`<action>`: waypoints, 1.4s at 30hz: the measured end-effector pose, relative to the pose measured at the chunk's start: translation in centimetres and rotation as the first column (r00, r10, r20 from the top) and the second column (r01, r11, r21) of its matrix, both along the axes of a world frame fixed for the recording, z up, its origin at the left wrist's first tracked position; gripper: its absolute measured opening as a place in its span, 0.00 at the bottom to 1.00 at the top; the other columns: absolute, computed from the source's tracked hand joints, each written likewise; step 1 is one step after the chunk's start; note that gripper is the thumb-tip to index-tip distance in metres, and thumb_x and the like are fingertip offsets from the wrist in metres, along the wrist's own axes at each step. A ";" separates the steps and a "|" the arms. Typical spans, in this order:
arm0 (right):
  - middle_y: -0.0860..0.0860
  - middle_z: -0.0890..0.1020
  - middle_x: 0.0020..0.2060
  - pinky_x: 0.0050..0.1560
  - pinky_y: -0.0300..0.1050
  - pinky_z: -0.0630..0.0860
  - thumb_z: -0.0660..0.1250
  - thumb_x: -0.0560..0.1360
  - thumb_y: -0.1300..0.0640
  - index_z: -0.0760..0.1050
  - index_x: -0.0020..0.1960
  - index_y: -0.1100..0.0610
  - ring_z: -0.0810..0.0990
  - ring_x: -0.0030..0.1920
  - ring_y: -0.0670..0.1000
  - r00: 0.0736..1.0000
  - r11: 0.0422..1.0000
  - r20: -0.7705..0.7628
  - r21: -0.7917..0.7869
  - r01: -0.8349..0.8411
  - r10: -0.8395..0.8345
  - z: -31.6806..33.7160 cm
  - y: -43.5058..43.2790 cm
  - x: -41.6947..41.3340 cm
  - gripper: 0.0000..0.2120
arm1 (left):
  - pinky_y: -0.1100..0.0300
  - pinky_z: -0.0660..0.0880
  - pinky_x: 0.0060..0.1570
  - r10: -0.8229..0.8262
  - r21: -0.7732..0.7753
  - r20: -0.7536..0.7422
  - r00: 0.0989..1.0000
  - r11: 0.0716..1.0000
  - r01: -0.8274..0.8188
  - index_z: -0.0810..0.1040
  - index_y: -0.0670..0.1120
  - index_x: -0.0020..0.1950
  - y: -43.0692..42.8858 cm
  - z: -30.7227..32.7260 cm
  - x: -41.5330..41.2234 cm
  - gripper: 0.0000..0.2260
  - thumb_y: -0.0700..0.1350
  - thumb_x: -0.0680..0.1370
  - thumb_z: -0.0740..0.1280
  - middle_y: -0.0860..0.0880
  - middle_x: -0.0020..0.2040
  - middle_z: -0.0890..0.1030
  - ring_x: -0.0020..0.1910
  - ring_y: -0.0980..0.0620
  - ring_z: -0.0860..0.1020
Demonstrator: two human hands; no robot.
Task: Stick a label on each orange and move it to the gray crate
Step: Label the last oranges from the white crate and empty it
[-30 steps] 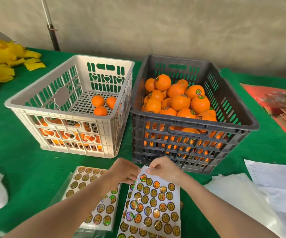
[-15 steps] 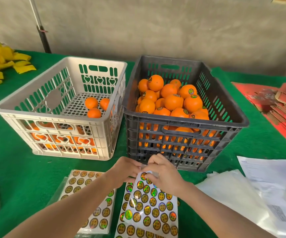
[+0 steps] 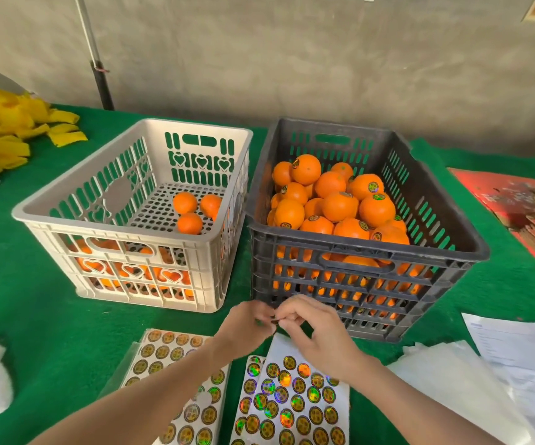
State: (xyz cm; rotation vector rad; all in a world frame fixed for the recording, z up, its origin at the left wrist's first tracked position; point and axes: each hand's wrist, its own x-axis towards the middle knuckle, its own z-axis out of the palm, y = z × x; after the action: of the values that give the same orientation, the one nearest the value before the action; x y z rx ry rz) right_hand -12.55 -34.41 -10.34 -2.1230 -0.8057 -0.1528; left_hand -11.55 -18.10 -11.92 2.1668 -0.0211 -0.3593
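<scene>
Our left hand (image 3: 246,329) and right hand (image 3: 317,332) seem to pinch one label (image 3: 274,321); careless pulling could fold it.

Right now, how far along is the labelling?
Mostly done: the gray crate is heaped with labelled oranges. In hand: the left hand and right hand pinch a label above the sheet. Left: the remaining oranges in the white crate, none picked up yet.
</scene>
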 end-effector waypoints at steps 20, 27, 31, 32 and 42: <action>0.56 0.75 0.63 0.42 0.36 0.70 0.57 0.77 0.69 0.46 0.77 0.44 0.74 0.54 0.49 0.986 0.944 -0.165 -0.322 -0.076 0.023 14.5 19.2 20.6 0.37 | 0.56 0.78 0.49 0.332 -0.099 0.222 0.917 0.943 -0.318 0.78 0.44 0.52 19.9 13.9 15.8 0.08 0.35 0.79 0.63 0.42 0.54 0.81 0.48 0.48 0.81; 0.53 0.75 0.61 0.34 0.33 0.71 0.56 0.77 0.71 0.47 0.75 0.38 0.78 0.52 0.47 0.952 0.983 -0.291 -0.180 0.042 -0.094 10.4 19.7 24.1 0.39 | 0.51 0.71 0.65 -0.260 0.723 -0.087 0.962 0.648 0.240 0.69 0.41 0.70 18.9 7.9 24.4 0.21 0.46 0.79 0.65 0.43 0.67 0.73 0.65 0.44 0.73; 0.54 0.76 0.61 0.40 0.32 0.68 0.54 0.78 0.69 0.47 0.76 0.41 0.74 0.55 0.47 0.954 0.984 -0.280 -0.164 0.065 -0.110 10.3 19.3 24.7 0.36 | 0.49 0.69 0.65 -0.271 0.774 -0.331 0.904 0.470 0.425 0.64 0.40 0.73 17.8 2.8 27.7 0.27 0.55 0.80 0.60 0.42 0.68 0.72 0.66 0.42 0.71; 0.55 0.75 0.62 0.42 0.31 0.67 0.54 0.78 0.69 0.46 0.76 0.42 0.73 0.59 0.48 0.957 0.983 -0.270 -0.172 0.060 -0.106 10.2 19.4 24.6 0.36 | 0.50 0.69 0.65 -0.252 0.773 -0.350 0.902 0.466 0.430 0.63 0.39 0.73 17.6 1.6 28.0 0.28 0.56 0.80 0.60 0.41 0.68 0.71 0.66 0.42 0.71; 0.56 0.74 0.62 0.43 0.34 0.73 0.64 0.75 0.66 0.48 0.76 0.43 0.74 0.57 0.48 0.970 0.993 -0.213 -0.011 0.115 -0.115 10.9 18.9 24.2 0.39 | 0.56 0.81 0.43 0.145 -0.084 -0.314 0.938 0.980 -0.180 0.68 0.43 0.65 19.3 5.7 28.0 0.25 0.56 0.75 0.68 0.39 0.59 0.74 0.48 0.43 0.80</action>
State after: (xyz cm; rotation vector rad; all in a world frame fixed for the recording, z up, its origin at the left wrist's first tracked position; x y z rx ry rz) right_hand 11.60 -15.52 0.55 -2.1413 -0.5566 0.0144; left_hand 16.48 1.17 -6.19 1.9649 0.3054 -0.5813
